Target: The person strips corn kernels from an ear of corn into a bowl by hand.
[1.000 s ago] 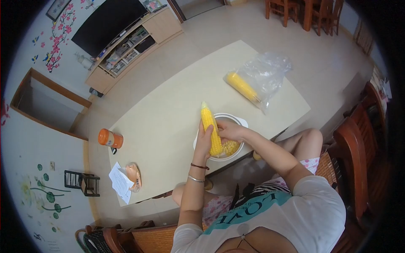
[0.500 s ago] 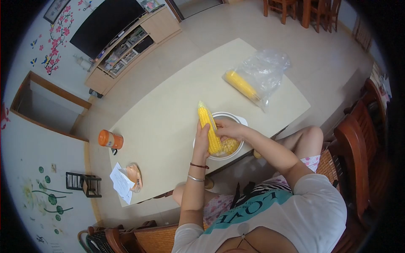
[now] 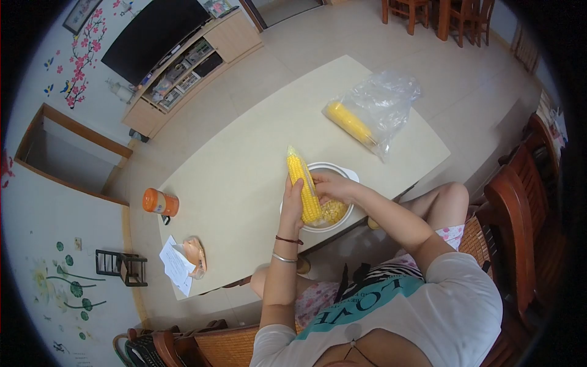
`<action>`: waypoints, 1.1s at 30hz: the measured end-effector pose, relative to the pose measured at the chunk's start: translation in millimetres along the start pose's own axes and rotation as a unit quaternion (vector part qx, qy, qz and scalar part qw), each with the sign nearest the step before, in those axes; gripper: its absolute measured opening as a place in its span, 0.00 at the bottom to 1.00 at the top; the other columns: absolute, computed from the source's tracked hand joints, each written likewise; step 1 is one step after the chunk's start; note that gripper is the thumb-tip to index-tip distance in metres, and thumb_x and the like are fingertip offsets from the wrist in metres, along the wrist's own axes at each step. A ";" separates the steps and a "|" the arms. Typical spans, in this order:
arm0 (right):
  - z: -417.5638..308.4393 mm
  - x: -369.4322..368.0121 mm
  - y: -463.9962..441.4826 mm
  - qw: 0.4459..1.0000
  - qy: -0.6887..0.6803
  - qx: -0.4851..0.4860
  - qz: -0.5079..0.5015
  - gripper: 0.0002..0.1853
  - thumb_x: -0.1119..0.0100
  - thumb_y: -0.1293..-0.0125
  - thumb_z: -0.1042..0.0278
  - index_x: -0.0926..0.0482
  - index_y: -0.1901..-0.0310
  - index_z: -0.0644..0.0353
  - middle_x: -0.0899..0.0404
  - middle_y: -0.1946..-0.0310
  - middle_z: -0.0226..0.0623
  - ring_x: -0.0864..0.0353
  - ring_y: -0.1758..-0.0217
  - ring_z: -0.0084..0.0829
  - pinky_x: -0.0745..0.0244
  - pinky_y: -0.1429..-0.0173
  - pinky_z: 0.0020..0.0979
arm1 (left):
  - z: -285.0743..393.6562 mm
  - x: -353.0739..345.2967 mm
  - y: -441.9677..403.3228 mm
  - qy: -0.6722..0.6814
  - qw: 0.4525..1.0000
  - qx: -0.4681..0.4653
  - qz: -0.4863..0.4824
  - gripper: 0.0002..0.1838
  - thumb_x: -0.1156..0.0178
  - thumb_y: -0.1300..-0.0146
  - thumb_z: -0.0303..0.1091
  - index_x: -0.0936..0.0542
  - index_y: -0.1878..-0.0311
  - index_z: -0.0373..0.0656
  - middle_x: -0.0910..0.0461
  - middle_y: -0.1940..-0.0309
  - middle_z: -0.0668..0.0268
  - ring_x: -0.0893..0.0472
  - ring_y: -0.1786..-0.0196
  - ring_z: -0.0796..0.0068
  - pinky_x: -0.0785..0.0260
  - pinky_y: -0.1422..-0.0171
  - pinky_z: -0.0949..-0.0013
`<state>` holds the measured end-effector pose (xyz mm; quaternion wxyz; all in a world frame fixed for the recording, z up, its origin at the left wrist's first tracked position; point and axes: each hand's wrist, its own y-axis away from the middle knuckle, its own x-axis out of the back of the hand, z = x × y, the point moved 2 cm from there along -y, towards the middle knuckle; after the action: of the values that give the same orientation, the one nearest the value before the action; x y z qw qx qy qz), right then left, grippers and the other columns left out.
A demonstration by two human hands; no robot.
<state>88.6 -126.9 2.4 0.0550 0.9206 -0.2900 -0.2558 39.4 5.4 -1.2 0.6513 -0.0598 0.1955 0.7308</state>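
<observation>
The corn cob (image 3: 304, 191), probably light, stiff and best gripped round its middle, is tilted over a bowl (image 3: 323, 230) of loose kernels (image 3: 333, 212), fingers of the left hand (image 3: 293, 199) clamped round it, those of the right hand (image 3: 333, 187) at its side, closure unclear, while a clear bag (image 3: 391, 101) on the counter (image 3: 238, 183) holds more corn (image 3: 350, 123).

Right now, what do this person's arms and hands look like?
The left hand and right hand are gloveless. A thin, dark reddish band circles the left wrist, with a silvery bangle nearer the elbow; the right wrist shows neither. Short white sleeves leave both forearms uncovered.
</observation>
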 end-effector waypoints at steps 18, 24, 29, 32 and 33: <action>-0.5 -4.1 2.7 0.991 0.129 0.037 0.007 0.36 0.55 0.44 0.82 0.42 0.30 0.57 0.31 0.44 0.31 0.29 0.47 0.20 0.28 0.52 0.21 | -0.8 2.9 -1.5 -0.013 1.000 -0.001 0.004 0.28 0.55 0.28 0.35 0.47 0.27 0.45 0.32 0.42 0.61 0.28 0.45 0.70 0.31 0.42 0.67; -7.8 -9.8 9.3 1.000 0.009 0.021 -0.015 0.36 0.53 0.44 0.81 0.43 0.30 0.57 0.32 0.44 0.29 0.29 0.48 0.19 0.27 0.53 0.21 | -2.5 2.6 -1.7 0.009 1.000 -0.003 0.009 0.28 0.55 0.28 0.35 0.47 0.27 0.45 0.32 0.41 0.60 0.28 0.44 0.69 0.32 0.41 0.66; -3.9 -6.2 5.6 0.995 0.097 0.027 -0.005 0.36 0.53 0.44 0.81 0.43 0.30 0.58 0.32 0.44 0.31 0.28 0.50 0.20 0.26 0.55 0.23 | -2.6 1.7 -1.0 -0.002 1.000 -0.012 0.007 0.27 0.55 0.28 0.35 0.46 0.28 0.45 0.32 0.42 0.60 0.28 0.44 0.68 0.32 0.41 0.65; -5.8 -8.6 7.6 0.988 0.150 0.042 0.007 0.36 0.53 0.43 0.81 0.44 0.30 0.58 0.31 0.45 0.31 0.28 0.51 0.20 0.26 0.56 0.23 | -1.0 -0.3 -0.5 -0.015 1.000 -0.013 0.015 0.27 0.56 0.28 0.35 0.45 0.28 0.45 0.31 0.43 0.60 0.28 0.45 0.68 0.31 0.42 0.65; -6.5 -9.4 8.4 0.985 0.163 0.048 0.012 0.36 0.53 0.43 0.80 0.44 0.30 0.58 0.31 0.45 0.32 0.28 0.52 0.19 0.26 0.57 0.23 | -0.3 1.4 -1.4 -0.013 1.000 -0.008 0.016 0.26 0.56 0.28 0.35 0.45 0.28 0.45 0.31 0.44 0.60 0.27 0.45 0.68 0.31 0.42 0.65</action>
<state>81.1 -128.8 14.2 0.0603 0.9481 -0.2998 -0.0872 40.5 6.7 -2.2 0.6411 -0.0527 0.1824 0.7436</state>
